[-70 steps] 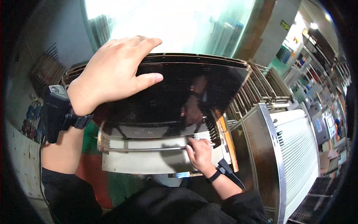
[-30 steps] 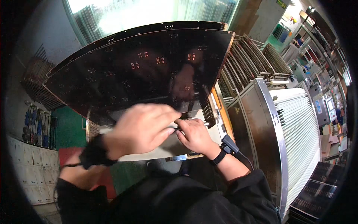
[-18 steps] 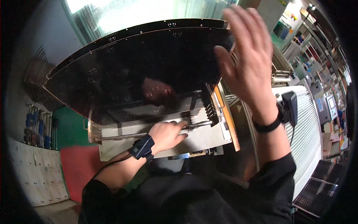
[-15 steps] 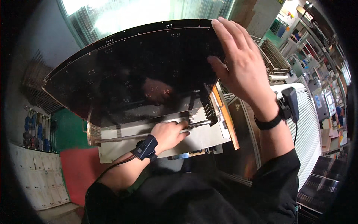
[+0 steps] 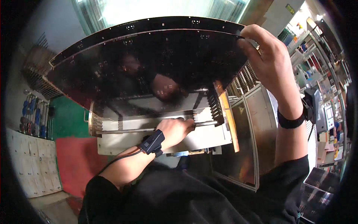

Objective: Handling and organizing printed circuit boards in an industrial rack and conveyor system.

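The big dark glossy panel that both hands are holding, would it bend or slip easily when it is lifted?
The dark panel looks thin and very wide, so it may flex somewhat if carried by one edge. Its mirror-like face suggests a slippery surface; the right hand pinches its upper corner rather than pressing flat. The left hand supports the lower edge, which hints that it needs two hands.

Strong daylight pours from a blown-out window (image 5: 164,9) at the top, washing detail there. The dark glossy panel (image 5: 149,67) mirrors dim shapes and small glints. Fisheye bending curves straight edges, a black vignette rings the frame, and the lower clothing sits in shadow.
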`<state>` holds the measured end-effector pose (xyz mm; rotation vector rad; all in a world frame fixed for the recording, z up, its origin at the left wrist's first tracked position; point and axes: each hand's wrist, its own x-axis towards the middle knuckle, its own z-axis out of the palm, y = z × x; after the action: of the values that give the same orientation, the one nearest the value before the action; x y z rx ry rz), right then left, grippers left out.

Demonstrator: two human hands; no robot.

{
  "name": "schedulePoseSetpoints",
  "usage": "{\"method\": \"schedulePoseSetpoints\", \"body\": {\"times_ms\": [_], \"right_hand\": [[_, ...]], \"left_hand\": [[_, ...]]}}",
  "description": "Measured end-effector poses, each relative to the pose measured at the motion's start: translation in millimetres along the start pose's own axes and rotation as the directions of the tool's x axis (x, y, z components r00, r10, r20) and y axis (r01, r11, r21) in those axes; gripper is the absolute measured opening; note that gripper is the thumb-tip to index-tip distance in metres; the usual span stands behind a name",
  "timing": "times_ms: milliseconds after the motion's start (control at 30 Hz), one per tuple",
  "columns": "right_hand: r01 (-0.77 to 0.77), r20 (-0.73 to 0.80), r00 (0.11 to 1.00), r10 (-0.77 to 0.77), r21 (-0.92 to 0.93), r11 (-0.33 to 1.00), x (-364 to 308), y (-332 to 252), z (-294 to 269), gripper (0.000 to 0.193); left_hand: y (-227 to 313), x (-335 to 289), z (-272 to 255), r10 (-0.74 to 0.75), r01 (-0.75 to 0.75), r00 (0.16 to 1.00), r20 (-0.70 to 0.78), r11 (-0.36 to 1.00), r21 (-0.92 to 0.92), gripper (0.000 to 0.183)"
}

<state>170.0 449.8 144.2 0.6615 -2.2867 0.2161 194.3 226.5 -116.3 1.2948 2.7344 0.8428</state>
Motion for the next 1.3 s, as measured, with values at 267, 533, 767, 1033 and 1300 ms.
{"method": "schedulePoseSetpoints", "body": {"times_ms": [267, 533, 767, 1033, 1300], "right_hand": [[0.011, 0.212, 0.977, 0.003, -0.061, 0.998, 11.6, -12.4, -9.3, 0.02], [-0.188, 0.167, 0.972, 0.163, 0.151, 0.97, 5.3, 4.1, 6.4, 0.021], [0.114, 0.225, 0.966, -0.127, 0.069, 0.991, -5.1, -8.1, 19.7, 0.016], [0.114, -0.004, 0.993, -0.117, -0.21, 0.971, -1.6, 8.5, 29.8, 0.052], [-0.039, 0.021, 0.999, 0.038, 0.035, 0.999, 10.9, 7.7, 27.0, 0.02]], "left_hand": [[-5.8, 1.1, 3.1, -0.006, 0.006, 1.0, 0.01, 1.0, -0.016, 0.022], [-4.0, 3.1, -2.7, -0.053, 0.053, 0.992, 0.113, 0.999, -0.001, 0.025], [-6.3, 0.5, -1.6, -0.03, 0.031, 0.998, 0.049, 0.999, -0.016, 0.026], [-2.5, 5.8, -6.5, -0.038, 0.038, 0.99, 0.136, 0.999, -0.002, 0.027], [-6.8, 3.6, -3.0, -0.069, 0.066, 0.982, 0.175, 0.998, 0.026, 0.032]]}}
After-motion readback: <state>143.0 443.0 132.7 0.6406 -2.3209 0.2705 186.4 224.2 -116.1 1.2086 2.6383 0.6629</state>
